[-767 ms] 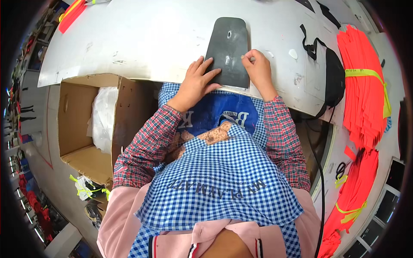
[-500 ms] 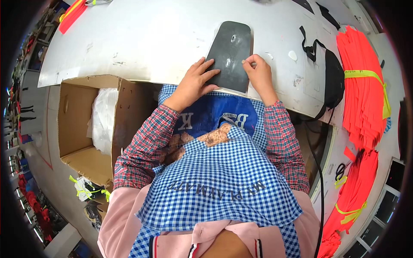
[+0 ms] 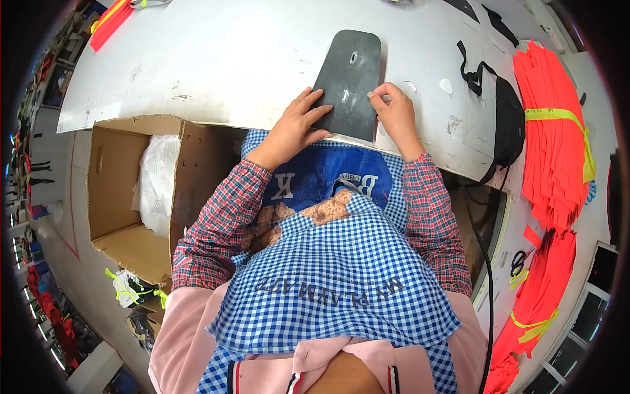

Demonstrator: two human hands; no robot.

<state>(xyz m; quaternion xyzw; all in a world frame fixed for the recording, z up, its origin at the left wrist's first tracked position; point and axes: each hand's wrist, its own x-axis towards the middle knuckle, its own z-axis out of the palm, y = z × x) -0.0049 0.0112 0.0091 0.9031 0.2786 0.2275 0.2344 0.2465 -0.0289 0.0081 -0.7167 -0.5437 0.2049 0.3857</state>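
Dark panel [image 3: 348, 79] flat on white table [image 3: 216, 65]

At far left, clutter [image 3: 46, 295] too small and bent by the lens to make out. Nearer in, at the top, bright orange cloth [image 3: 110, 26] with a yellow stripe, cut off above. Below it, a brown cardboard box [image 3: 115, 154], stiff-walled, with crinkled whitish plastic [image 3: 159, 190] inside, partly hidden behind one wall.

Next, a left hand [image 3: 294, 131] in a red plaid sleeve [image 3: 223, 223], with spread, released fingers laid on the panel's left side. In the middle, at the table's near edge, the panel itself: smooth, dark grey, tapered, round-cornered at the far end, with a small slot there and whitish marks lower down. Underneath, a blue gingham apron [image 3: 341, 262], with dark lettering across the chest and white lettering on a blue patch, partly lost in folds.

At the panel's right edge, a right hand [image 3: 396, 118] with thumb and forefinger pinched together, a pale speck at the tip; cannot tell whether gripped or just a nail.

Farther right, a flat pale oval piece [image 3: 446, 86], a black bag [image 3: 510, 121] with a loose strap, scissors [image 3: 518, 260] with dark handles, and layered red-orange strips [image 3: 548, 79] under a yellow band [image 3: 551, 113] with faint dark writing.
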